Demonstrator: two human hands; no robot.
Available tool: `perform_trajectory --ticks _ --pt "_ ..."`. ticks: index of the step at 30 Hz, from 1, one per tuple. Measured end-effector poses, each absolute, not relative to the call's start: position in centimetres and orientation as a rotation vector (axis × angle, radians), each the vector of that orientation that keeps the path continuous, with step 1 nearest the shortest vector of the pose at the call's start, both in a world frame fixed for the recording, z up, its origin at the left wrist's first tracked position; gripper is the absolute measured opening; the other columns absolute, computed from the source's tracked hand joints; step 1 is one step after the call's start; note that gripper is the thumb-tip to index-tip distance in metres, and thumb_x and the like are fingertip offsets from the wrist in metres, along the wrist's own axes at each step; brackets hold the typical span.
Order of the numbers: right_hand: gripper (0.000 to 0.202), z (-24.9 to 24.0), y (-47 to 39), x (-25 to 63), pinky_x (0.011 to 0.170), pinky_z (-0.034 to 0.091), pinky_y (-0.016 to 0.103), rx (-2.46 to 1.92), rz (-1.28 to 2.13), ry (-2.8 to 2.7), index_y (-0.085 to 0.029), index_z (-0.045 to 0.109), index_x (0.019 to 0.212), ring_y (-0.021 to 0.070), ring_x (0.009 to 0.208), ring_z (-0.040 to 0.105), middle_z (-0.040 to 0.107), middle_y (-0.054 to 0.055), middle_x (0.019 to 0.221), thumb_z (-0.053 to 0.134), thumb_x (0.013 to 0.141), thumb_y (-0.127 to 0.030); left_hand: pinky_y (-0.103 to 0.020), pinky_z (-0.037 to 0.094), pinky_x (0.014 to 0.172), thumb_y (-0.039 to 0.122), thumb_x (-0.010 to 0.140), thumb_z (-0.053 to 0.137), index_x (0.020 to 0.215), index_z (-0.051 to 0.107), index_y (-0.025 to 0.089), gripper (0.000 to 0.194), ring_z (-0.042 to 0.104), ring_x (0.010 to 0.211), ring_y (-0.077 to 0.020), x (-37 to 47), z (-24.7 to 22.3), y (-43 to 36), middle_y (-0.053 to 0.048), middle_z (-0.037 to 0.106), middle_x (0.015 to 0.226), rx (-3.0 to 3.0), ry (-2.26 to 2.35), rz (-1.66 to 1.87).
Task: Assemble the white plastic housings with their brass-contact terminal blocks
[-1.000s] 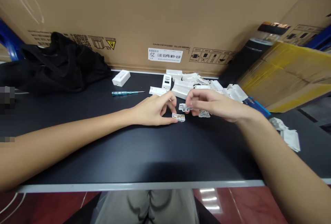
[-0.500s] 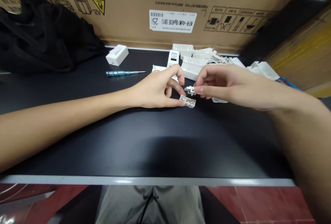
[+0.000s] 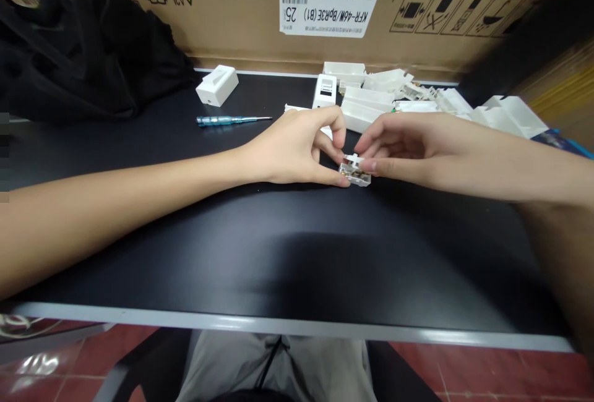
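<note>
- The left hand [image 3: 297, 142] pinches the left end of a white base part [image 3: 362, 182] with brass-coloured pieces inside, thumb on the near side.
- The base part lies between both hands, its long axis running sideways, right end slightly nearer the person.
- A small white piece [image 3: 354, 159] sits over the base's far side; whether it is seated cannot be told.
- The right hand [image 3: 427, 145], nearer this piece, grips it between thumb and fingers.
- Behind, far right, stands an open white casing [image 3: 520, 116].
</note>
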State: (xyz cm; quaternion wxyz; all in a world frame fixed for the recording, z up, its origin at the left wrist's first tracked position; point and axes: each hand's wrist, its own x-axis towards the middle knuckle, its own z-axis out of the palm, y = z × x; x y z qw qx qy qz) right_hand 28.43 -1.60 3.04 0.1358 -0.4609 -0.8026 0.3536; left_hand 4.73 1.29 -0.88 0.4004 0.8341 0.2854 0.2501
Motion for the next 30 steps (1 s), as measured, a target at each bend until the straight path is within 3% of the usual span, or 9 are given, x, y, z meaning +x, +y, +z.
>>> perform_trajectory --ticks 5,17,21,24,26,30 --pt "0.032 3.2 -1.6 28.5 0.058 0.046 0.029 -1.325 0.953 -2.458 -0.024 0.071 0.112 0.0175 0.072 0.066 0.074 0.003 0.09 0.068 0.091 -0.048 -0.028 0.056 0.067 0.031 0.068 0.088 0.087 0.051 0.017 0.044 0.075 0.077 -0.0178 4.8 -0.7 1.3 -0.002 0.077 0.089 2.102 0.739 0.624" --pt "0.032 3.7 -2.3 28.0 0.051 0.033 0.032 -1.305 0.716 -2.607 -0.025 0.078 0.09 0.0134 0.053 0.051 0.067 0.0 0.067 0.07 0.087 -0.056 -0.022 0.05 0.061 0.04 0.077 0.082 0.09 0.061 0.018 0.033 0.07 0.066 -0.0119 4.4 -0.9 1.0 0.001 0.074 0.087 2.27 0.665 0.658" --pt "0.034 3.5 -2.2 27.8 0.051 0.032 0.032 -1.334 0.663 -2.608 -0.026 0.078 0.083 0.0134 0.052 0.05 0.066 0.0 0.065 0.073 0.082 -0.059 -0.023 0.046 0.063 0.04 0.084 0.078 0.088 0.068 0.02 0.022 0.064 0.058 -0.0093 4.2 -0.8 1.0 0.006 0.068 0.07 2.474 0.619 0.669" --pt "0.034 3.3 -2.1 27.8 0.053 0.033 0.033 -1.33 0.686 -2.586 -0.026 0.079 0.083 0.0144 0.053 0.05 0.068 0.001 0.068 0.073 0.081 -0.06 -0.024 0.042 0.061 0.047 0.084 0.077 0.09 0.072 0.023 0.026 0.061 0.057 -0.0109 3.9 -0.9 1.1 0.006 0.062 0.061 2.553 0.612 0.644" --pt "0.033 3.3 -2.1 27.8 0.053 0.033 0.033 -1.311 0.691 -2.579 -0.026 0.079 0.082 0.0151 0.054 0.051 0.069 0.002 0.07 0.073 0.081 -0.058 -0.025 0.04 0.059 0.053 0.084 0.075 0.093 0.073 0.025 0.03 0.061 0.058 -0.0122 3.7 -0.9 1.2 0.004 0.066 0.065 2.589 0.588 0.609" --pt "0.028 3.5 -2.2 27.6 0.054 0.034 0.031 -1.309 0.729 -2.604 -0.026 0.078 0.083 0.0144 0.054 0.052 0.07 0.001 0.07 0.071 0.084 -0.053 -0.025 0.044 0.065 0.05 0.094 0.065 0.095 0.072 0.023 0.027 0.065 0.073 -0.0143 3.4 -0.6 1.0 -0.003 0.075 0.094 2.654 0.498 0.538"
